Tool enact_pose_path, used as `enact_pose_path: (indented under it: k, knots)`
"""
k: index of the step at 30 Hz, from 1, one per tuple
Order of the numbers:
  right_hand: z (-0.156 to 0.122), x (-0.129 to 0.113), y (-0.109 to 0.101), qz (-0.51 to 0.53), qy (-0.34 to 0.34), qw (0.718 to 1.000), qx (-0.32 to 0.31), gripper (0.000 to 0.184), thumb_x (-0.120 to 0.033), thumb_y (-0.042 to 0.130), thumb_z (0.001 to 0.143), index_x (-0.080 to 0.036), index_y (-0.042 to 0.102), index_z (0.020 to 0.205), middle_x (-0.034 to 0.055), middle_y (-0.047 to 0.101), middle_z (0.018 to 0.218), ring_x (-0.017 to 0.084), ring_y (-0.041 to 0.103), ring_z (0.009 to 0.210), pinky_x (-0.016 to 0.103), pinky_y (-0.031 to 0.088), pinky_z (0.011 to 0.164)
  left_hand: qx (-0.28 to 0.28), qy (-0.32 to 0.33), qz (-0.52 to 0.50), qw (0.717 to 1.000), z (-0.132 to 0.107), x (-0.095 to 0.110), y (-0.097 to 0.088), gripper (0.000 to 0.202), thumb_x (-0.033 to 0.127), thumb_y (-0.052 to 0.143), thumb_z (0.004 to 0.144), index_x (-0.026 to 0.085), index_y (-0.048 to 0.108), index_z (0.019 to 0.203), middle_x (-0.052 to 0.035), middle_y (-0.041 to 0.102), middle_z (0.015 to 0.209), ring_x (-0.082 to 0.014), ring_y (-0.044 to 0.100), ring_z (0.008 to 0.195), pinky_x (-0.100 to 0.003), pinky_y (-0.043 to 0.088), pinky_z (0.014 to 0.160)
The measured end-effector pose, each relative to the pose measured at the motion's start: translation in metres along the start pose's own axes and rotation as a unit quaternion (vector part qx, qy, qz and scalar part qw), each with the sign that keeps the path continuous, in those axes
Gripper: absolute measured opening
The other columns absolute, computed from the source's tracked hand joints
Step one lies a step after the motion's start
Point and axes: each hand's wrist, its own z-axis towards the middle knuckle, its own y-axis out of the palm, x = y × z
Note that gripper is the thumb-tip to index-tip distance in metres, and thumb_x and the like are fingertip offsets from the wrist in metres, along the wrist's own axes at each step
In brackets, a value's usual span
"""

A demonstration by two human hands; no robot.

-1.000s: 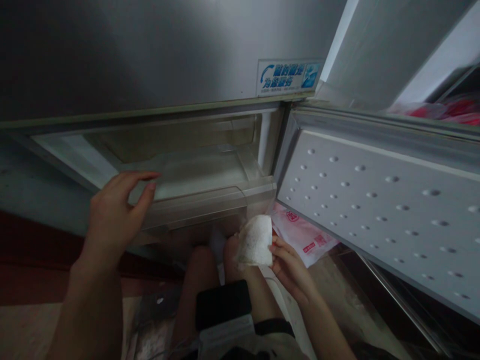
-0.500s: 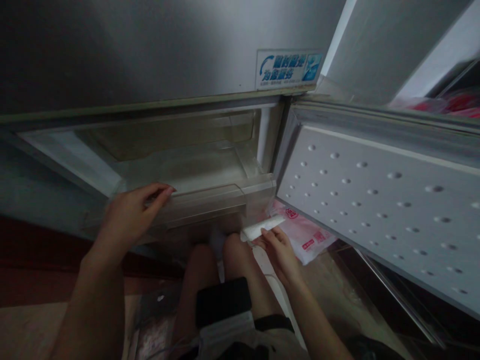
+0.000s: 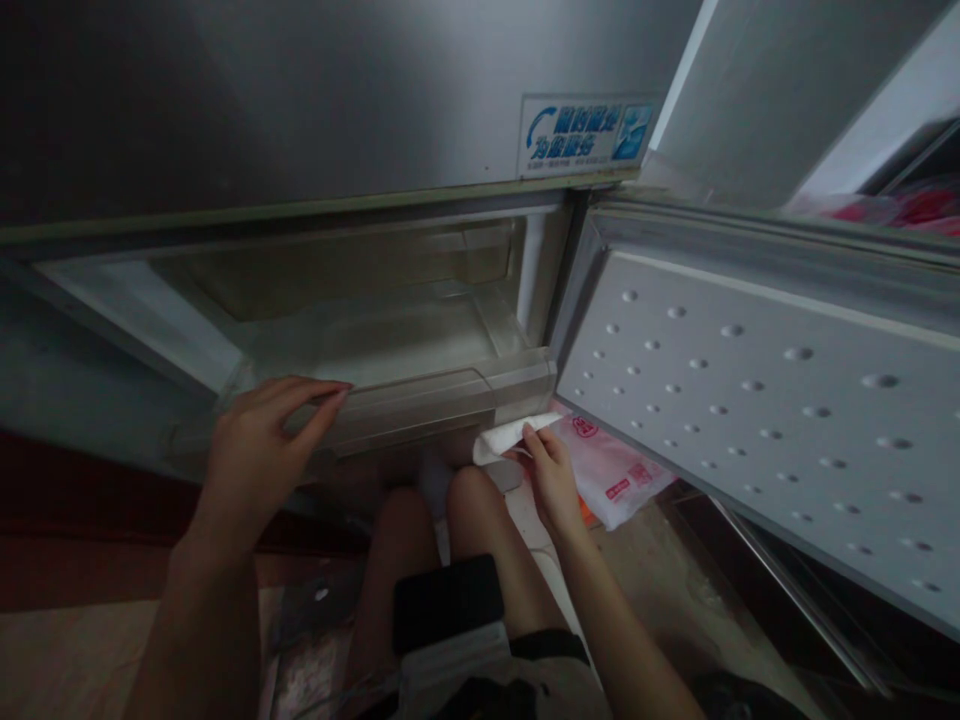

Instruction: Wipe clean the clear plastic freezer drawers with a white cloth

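In front of me a clear plastic drawer (image 3: 420,400) is pulled partway out of a refrigerator's lower compartment. My left hand (image 3: 262,440) is at the left of the drawer front, thumb and fingertips pinched on its top edge. My right hand (image 3: 551,480) grips a folded white cloth (image 3: 506,437), thumb on top, just below the drawer's right front corner. Whether it is fabric or paper I cannot tell. Most of the right fingers are hidden beneath it.
The refrigerator's lower door (image 3: 750,400) stands open on the right. Beneath it lies a pink and white plastic bag (image 3: 619,475) on the floor. A dark phone-like device (image 3: 448,603) rests over my lap, and my knees (image 3: 472,500) are close under the drawer.
My right hand has moved slightly up and left with the cloth, which now looks more bent at its left end. The left hand stays at the drawer edge, its fingers straighter.
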Motion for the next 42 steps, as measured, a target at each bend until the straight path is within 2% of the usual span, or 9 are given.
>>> enact_pose_path:
  k: [6, 11, 16, 20, 28, 31, 35, 42]
  knots:
    - [0.0, -0.01, 0.005, -0.024, -0.041, 0.999, 0.001, 0.036, -0.056, 0.075, 0.072, -0.021, 0.069, 0.073, 0.0002, 0.065, 0.071, 0.017, 0.06, 0.073, 0.03, 0.051, 0.073, -0.005, 0.007, 0.0, 1.0, -0.003, -0.003, 0.0, 0.027, 0.034, 0.053, 0.095, 0.017, 0.073, 0.096, -0.0079, 0.074, 0.095, -0.0246, 0.069, 0.09, -0.037, 0.05, 0.085]
    - [0.003, -0.041, 0.018, -0.057, -0.129, 0.99, -0.023, 0.029, -0.048, 0.068, 0.083, -0.02, 0.069, 0.074, -0.0002, 0.065, 0.07, 0.015, 0.057, 0.069, 0.028, 0.045, 0.069, -0.007, 0.007, -0.002, 1.0, -0.002, -0.003, 0.001, 0.027, 0.034, 0.052, 0.095, 0.017, 0.073, 0.096, -0.0078, 0.074, 0.096, -0.0243, 0.069, 0.092, -0.037, 0.05, 0.087]
    - [0.005, -0.06, 0.027, -0.045, -0.159, 0.986, -0.028, 0.03, -0.049, 0.067, 0.083, -0.02, 0.068, 0.074, -0.0002, 0.064, 0.067, 0.014, 0.056, 0.065, 0.027, 0.043, 0.065, -0.001, 0.004, -0.001, 1.0, -0.003, -0.005, 0.002, 0.027, 0.035, 0.053, 0.095, 0.017, 0.072, 0.097, -0.0079, 0.074, 0.096, -0.0251, 0.069, 0.092, -0.038, 0.05, 0.085]
    - [0.006, -0.05, 0.022, -0.042, -0.136, 0.99, -0.018, 0.032, -0.05, 0.068, 0.081, -0.02, 0.065, 0.069, -0.0014, 0.062, 0.065, 0.013, 0.053, 0.062, 0.026, 0.043, 0.063, 0.001, 0.01, 0.003, 1.0, -0.004, -0.007, 0.003, 0.028, 0.034, 0.052, 0.095, 0.016, 0.073, 0.097, -0.0092, 0.074, 0.097, -0.0265, 0.069, 0.093, -0.039, 0.05, 0.085]
    - [-0.008, 0.009, -0.003, -0.048, -0.048, 0.998, 0.018, 0.034, -0.053, 0.072, 0.075, -0.02, 0.066, 0.069, -0.0008, 0.062, 0.066, 0.016, 0.055, 0.066, 0.028, 0.046, 0.066, -0.001, 0.003, 0.005, 1.0, -0.004, -0.004, 0.003, 0.028, 0.036, 0.051, 0.096, 0.017, 0.072, 0.095, -0.0088, 0.074, 0.095, -0.0254, 0.068, 0.091, -0.038, 0.049, 0.084]
    - [-0.018, 0.022, -0.012, -0.048, -0.023, 0.998, 0.033, 0.034, -0.053, 0.073, 0.073, -0.019, 0.068, 0.072, 0.0, 0.064, 0.067, 0.016, 0.056, 0.066, 0.028, 0.047, 0.065, 0.003, 0.005, 0.0, 1.0, -0.004, -0.005, 0.003, 0.027, 0.037, 0.051, 0.096, 0.018, 0.071, 0.095, -0.0081, 0.074, 0.095, -0.025, 0.068, 0.091, -0.038, 0.049, 0.086]
    - [-0.021, 0.021, -0.015, -0.034, -0.016, 0.998, 0.049, 0.034, -0.054, 0.073, 0.073, -0.02, 0.069, 0.075, 0.0002, 0.065, 0.07, 0.017, 0.059, 0.068, 0.029, 0.05, 0.066, 0.001, 0.005, 0.004, 1.0, -0.004, -0.005, 0.004, 0.03, 0.038, 0.051, 0.096, 0.016, 0.072, 0.095, -0.0103, 0.074, 0.096, -0.0269, 0.069, 0.091, -0.039, 0.05, 0.084]
    - [-0.003, -0.005, -0.002, -0.013, -0.048, 0.998, 0.047, 0.035, -0.055, 0.074, 0.072, -0.021, 0.068, 0.074, -0.0006, 0.065, 0.073, 0.015, 0.06, 0.069, 0.028, 0.051, 0.069, 0.0, 0.003, 0.001, 1.0, -0.003, -0.005, 0.003, 0.028, 0.037, 0.052, 0.096, 0.017, 0.072, 0.096, -0.0088, 0.074, 0.096, -0.0255, 0.069, 0.092, -0.038, 0.049, 0.085]
